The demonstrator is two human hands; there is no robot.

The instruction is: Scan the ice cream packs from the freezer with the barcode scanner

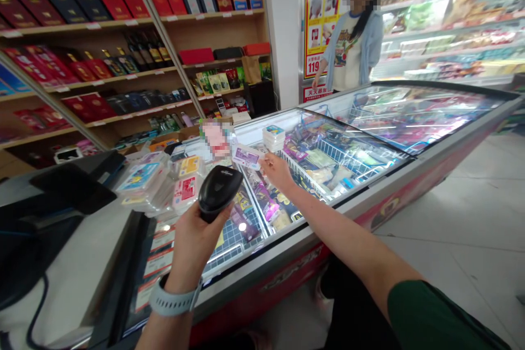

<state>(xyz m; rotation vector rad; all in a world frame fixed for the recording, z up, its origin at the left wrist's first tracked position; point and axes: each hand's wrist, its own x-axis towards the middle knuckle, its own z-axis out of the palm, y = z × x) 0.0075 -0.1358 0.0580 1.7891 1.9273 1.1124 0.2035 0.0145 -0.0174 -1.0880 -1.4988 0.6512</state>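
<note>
My left hand (202,240), with a grey watch on the wrist, is wrapped round a black handheld barcode scanner (220,188). The scanner's head points up and away, over the glass top. Further out, my right hand (278,170) pinches the edge of a flat white card or package with a purple label (248,157), held above the freezer glass. Just beyond that hand a short stack of white packs with a blue-topped label (273,135) stands on the glass. Left of the scanner lie clear packs with yellow, red and blue labels (186,188).
A glass-topped chest freezer (365,188) stretches away to the right, with wire baskets and packaged food inside. A counter (82,279) with black equipment (88,186) is at left. Shelves of boxes (176,68) stand behind. Another person (355,38) stands beyond the freezer.
</note>
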